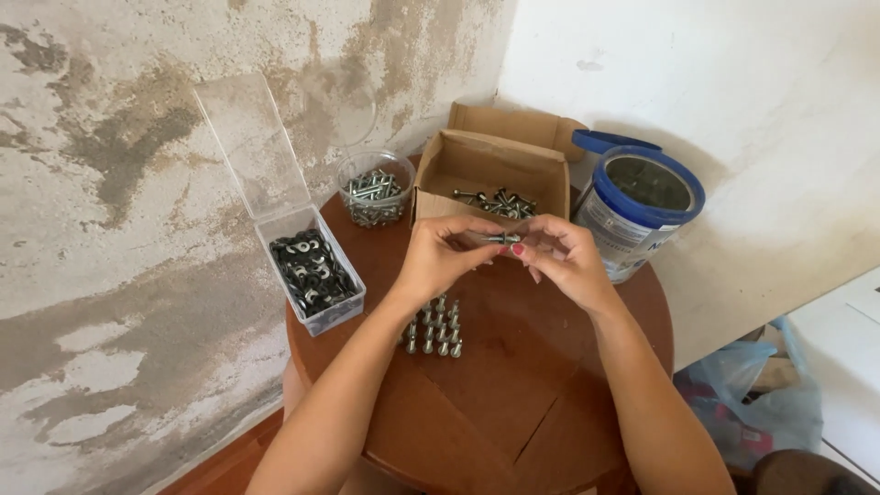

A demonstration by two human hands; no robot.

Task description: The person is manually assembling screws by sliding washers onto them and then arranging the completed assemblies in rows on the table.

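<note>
My left hand (pixel 440 252) and my right hand (pixel 561 257) meet above the round wooden table (pixel 513 385), and together they pinch a small metal bolt (pixel 502 238) between their fingertips. Several assembled bolts (pixel 434 328) stand upright in rows on the table below my left wrist. Just behind my hands, an open cardboard box (pixel 486 170) holds loose bolts (pixel 500 202).
A clear plastic box (pixel 316 270) of dark washers stands open at the table's left edge. A round clear tub (pixel 374 188) of bolts sits at the back. A blue-rimmed tin (pixel 642 206) stands at the right. Stained walls close in behind; plastic bags (pixel 761 394) lie on the floor.
</note>
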